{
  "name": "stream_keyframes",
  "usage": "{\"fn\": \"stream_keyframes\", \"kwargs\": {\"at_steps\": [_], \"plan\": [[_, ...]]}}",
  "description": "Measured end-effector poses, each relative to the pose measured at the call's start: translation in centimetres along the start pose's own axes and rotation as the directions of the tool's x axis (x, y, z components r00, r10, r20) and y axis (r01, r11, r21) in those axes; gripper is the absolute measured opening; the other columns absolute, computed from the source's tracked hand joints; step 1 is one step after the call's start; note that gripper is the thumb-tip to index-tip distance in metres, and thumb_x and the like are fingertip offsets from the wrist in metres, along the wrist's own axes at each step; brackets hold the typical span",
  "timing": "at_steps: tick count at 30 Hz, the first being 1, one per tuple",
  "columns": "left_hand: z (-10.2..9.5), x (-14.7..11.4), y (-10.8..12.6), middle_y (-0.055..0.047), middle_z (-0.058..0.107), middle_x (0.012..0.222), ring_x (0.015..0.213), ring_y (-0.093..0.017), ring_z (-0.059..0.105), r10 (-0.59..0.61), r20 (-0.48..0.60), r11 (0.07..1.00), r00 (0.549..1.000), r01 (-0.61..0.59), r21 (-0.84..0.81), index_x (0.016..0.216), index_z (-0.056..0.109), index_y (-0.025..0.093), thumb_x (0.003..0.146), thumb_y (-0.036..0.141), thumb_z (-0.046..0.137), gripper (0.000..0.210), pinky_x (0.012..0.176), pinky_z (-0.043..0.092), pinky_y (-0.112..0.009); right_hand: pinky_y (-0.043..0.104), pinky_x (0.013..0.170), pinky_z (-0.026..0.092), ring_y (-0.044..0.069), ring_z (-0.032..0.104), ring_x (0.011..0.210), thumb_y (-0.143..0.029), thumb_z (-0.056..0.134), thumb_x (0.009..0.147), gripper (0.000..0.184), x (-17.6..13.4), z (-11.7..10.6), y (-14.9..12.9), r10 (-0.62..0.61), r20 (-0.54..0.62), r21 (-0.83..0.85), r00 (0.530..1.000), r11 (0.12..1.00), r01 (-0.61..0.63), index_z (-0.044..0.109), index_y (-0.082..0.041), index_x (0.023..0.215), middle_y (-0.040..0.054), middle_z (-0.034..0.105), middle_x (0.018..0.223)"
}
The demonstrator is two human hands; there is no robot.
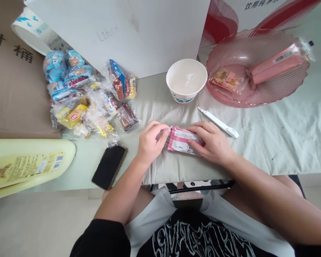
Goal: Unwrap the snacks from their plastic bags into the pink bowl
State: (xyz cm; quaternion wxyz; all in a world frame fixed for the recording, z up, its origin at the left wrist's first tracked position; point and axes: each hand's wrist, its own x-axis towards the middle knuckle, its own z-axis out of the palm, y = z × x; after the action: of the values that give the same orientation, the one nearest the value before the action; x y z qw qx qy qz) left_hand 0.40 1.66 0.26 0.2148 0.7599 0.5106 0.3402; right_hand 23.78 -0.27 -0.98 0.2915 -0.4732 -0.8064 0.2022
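A pink-and-white snack packet (182, 137) lies on the cloth in front of me, its printed label facing up. My left hand (153, 140) pinches the packet's left end between thumb and fingers. Over the packet's right end, my right hand (210, 141) is closed, fingers and thumb gripping it from above. Just beyond my right hand lies a white utility knife (218, 122), touching nothing in my grasp. A white paper bowl (186, 81) with a scrap of clear film inside stands behind the packet.
A pink ribbed bowl (259, 100) at right holds wrapped snacks. Several wrapped snacks (76, 114) are piled at left beside a cardboard box (18, 96). A phone (109, 167) lies near the table's front edge. A yellow bag (32, 164) and large boxes border the cloth.
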Motion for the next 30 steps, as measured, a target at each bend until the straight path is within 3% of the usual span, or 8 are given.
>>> {"fn": "stream_keyframes", "kwargs": {"at_steps": [8,11,14,16,20,23,25,30], "plan": [[0.1,-0.4,0.0,-0.003,0.073,0.083,0.077,-0.015,0.069,0.151,-0.289,0.979,0.945,-0.183,-0.089,0.089,0.068,0.020,0.096,0.030,0.061,0.014,0.070,0.054,-0.029,0.044,0.085,0.049,0.027,0.066,0.100,-0.040,0.054,0.098,0.034,0.2,0.1,-0.1,0.054,0.058,0.018,0.997,0.998,-0.055,0.065,-0.019,0.121,0.0118,0.072,0.113],[0.6,-0.2,-0.2,-0.002,0.068,0.078,0.075,-0.016,0.067,-0.097,-0.402,0.962,0.911,-0.017,-0.271,0.084,0.064,0.021,0.094,0.044,0.064,0.025,0.071,0.055,-0.031,0.043,0.083,0.045,0.027,0.065,0.096,-0.042,0.052,0.098,0.034,0.2,0.2,-0.1,0.060,0.063,0.003,0.996,0.998,-0.061,0.065,-0.020,0.121,0.0100,0.074,0.108],[0.6,0.6,-0.8,0.002,0.056,0.069,0.062,-0.012,0.057,-0.416,-0.449,0.827,0.790,0.124,-0.549,0.081,0.055,0.022,0.090,0.055,0.065,0.035,0.062,0.050,-0.026,0.042,0.082,0.043,0.027,0.064,0.096,-0.040,0.051,0.098,0.032,0.2,0.4,-0.2,0.067,0.071,-0.031,0.995,0.997,-0.065,0.067,-0.020,0.118,0.0096,0.074,0.104],[0.2,0.9,-1.3,0.004,0.049,0.068,0.058,-0.010,0.051,-0.474,-0.428,0.781,0.769,0.143,-0.608,0.082,0.051,0.023,0.090,0.055,0.064,0.036,0.058,0.046,-0.025,0.042,0.081,0.042,0.028,0.064,0.098,-0.038,0.051,0.097,0.031,0.2,0.5,-0.2,0.071,0.078,-0.043,0.994,0.997,-0.068,0.067,-0.020,0.116,0.0094,0.074,0.103],[-0.8,0.5,-2.4,-0.002,0.056,0.083,0.073,-0.014,0.057,-0.278,-0.318,0.892,0.906,0.121,-0.436,0.091,0.058,0.023,0.089,0.045,0.060,0.023,0.068,0.051,-0.029,0.042,0.080,0.044,0.028,0.064,0.096,-0.038,0.052,0.097,0.030,0.2,0.6,0.0,0.054,0.066,-0.040,0.996,0.998,-0.051,0.067,-0.019,0.115,0.0095,0.074,0.102],[-1.6,0.1,-3.1,-0.005,0.059,0.103,0.091,-0.018,0.062,-0.173,-0.282,0.945,0.944,0.079,-0.318,0.106,0.060,0.023,0.076,0.033,0.067,0.033,0.079,0.055,-0.032,0.042,0.081,0.048,0.027,0.066,0.093,-0.035,0.052,0.097,0.028,0.2,0.4,0.5,0.019,0.016,-0.007,1.000,1.000,-0.019,0.067,-0.019,0.115,0.0104,0.074,0.102],[-2.2,0.0,-3.2,-0.004,0.062,0.100,0.088,-0.017,0.063,-0.229,-0.203,0.949,0.952,0.172,-0.264,0.108,0.062,0.022,0.070,0.025,0.068,0.039,0.076,0.055,-0.031,0.043,0.084,0.051,0.026,0.067,0.093,-0.033,0.053,0.096,0.026,0.2,-0.1,0.9,0.013,-0.038,-0.006,0.999,1.000,-0.013,0.066,-0.019,0.114,0.0110,0.073,0.103],[-3.2,-0.2,-2.3,0.001,0.062,0.064,0.058,-0.013,0.057,-0.443,0.030,0.881,0.896,0.442,-0.169,0.076,0.067,0.018,0.081,0.022,0.062,0.008,0.056,0.044,-0.025,0.045,0.085,0.054,0.029,0.067,0.099,-0.035,0.054,0.096,0.028,-0.5,-2.8,1.0,0.056,-0.037,-0.139,0.998,0.988,-0.061,0.064,-0.021,0.119,0.0122,0.070,0.111]]}}
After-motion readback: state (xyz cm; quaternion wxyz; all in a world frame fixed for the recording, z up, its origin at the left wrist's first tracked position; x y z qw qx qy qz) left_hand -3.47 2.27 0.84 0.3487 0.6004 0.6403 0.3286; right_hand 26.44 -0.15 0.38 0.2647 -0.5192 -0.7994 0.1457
